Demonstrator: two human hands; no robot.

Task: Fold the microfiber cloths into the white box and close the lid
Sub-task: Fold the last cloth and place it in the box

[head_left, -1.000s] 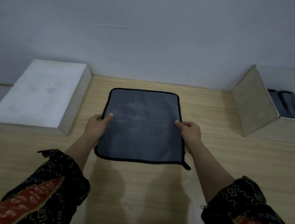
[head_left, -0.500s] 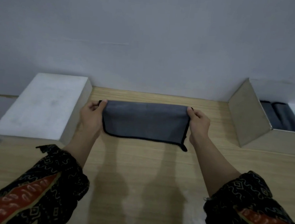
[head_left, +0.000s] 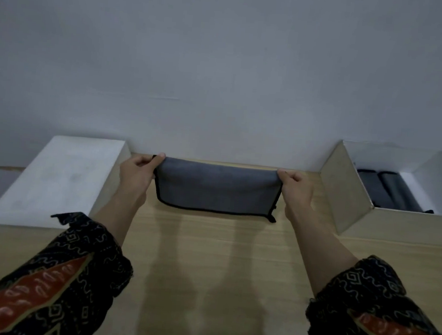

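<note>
A grey microfiber cloth [head_left: 216, 188] with black trim hangs folded in half, lifted above the far part of the wooden table. My left hand [head_left: 136, 172] pinches its upper left corner and my right hand [head_left: 294, 188] pinches its upper right corner, stretching the fold between them. At the far right stands the open white box [head_left: 345, 194], with two rolled or folded grey cloths [head_left: 388, 192] lying inside it. The white lid [head_left: 61, 174] lies flat at the far left of the table.
The wooden table [head_left: 210, 273] runs toward me between my arms. A pale wall [head_left: 222, 74] rises right behind the cloth, the box and the lid. A grey surface shows at the left edge.
The cloth lay flat and open a second ago; both hands folded it in half away from me and lifted it, and it now hangs higher and farther toward the wall.
</note>
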